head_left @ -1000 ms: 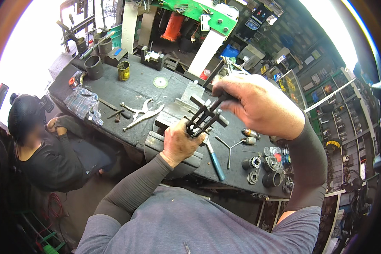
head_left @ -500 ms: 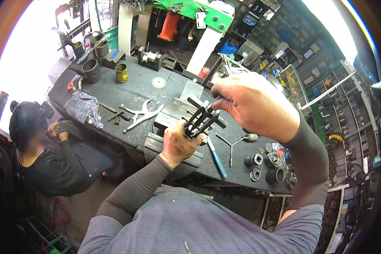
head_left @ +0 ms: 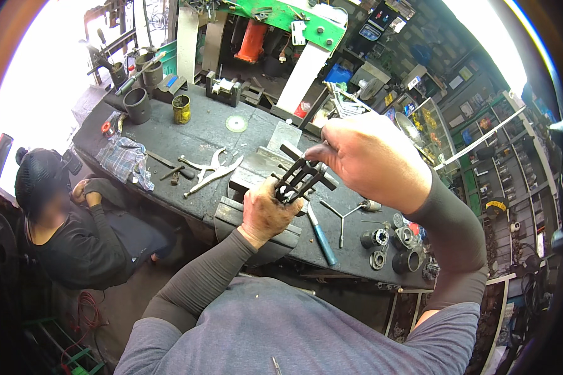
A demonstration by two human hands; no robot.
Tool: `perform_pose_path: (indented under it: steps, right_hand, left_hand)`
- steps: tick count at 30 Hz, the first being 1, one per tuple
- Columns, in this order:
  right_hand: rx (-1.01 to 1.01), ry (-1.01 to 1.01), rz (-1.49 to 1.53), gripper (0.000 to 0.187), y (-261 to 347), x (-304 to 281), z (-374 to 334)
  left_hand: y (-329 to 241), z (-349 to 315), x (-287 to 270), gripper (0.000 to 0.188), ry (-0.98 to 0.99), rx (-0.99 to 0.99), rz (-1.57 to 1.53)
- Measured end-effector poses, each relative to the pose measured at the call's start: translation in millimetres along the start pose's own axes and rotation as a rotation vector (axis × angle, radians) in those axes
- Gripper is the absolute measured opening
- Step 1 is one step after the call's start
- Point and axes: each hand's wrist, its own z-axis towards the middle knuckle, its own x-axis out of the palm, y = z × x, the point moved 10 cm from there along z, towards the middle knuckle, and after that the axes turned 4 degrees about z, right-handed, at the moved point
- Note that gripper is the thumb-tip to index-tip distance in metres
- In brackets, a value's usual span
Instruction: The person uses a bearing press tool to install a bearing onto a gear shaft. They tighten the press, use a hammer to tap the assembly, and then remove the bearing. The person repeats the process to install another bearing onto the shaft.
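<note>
My left hand [head_left: 266, 209] is wrapped round the near end of a black metal frame-like part [head_left: 303, 178] with parallel arms. It may be a puller, but its kind is not certain. My right hand [head_left: 378, 159] reaches over from the right, fingers curled, with the thumb at the part's far end; what the fingertips grip there is partly hidden. Beneath the part and my left hand sits a large grey bench vise [head_left: 253, 172]. A blue-handled tool [head_left: 321, 236] lies just right of the vise, beside a three-armed wrench [head_left: 342, 217].
Locking pliers [head_left: 213, 178], a hammer [head_left: 175, 176] and a checked rag [head_left: 122, 159] lie on the dark workbench [head_left: 187, 147]. Round metal parts [head_left: 408, 259] stand at its right end. A yellow can [head_left: 181, 109] is farther back. Another person [head_left: 87, 219] sits at the left.
My right hand has shifted slightly left and down along the far end of the part, its wrist turned a little. My left hand keeps its hold, nearly unmoved.
</note>
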Motion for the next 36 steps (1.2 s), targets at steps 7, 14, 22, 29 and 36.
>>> perform_pose_path:
  steps: [7, 14, 22, 29, 36]
  right_hand:
    - [-0.183, -0.039, 0.243, 0.022, 11, -12, 2]
    - [0.016, 0.083, 0.066, 0.026, -3, -2, 0]
    - [0.002, -0.022, 0.181, 0.028, -1, -7, -4]
    - [0.046, 0.000, 0.131, 0.034, -10, -1, -5]
    - [0.001, -0.134, 0.122, 0.034, -4, -6, -8]
  left_hand:
    - [0, 1, 1, 0.038, 0.017, -0.014, -0.046]
    - [-2, 2, 3, 0.040, 0.006, 0.030, -0.022]
    - [4, 0, 4, 0.042, 0.023, -0.002, -0.009]
    - [-3, 3, 1, 0.038, 0.009, -0.014, -0.044]
    - [-1, 3, 1, 0.036, -0.003, 0.011, -0.034]
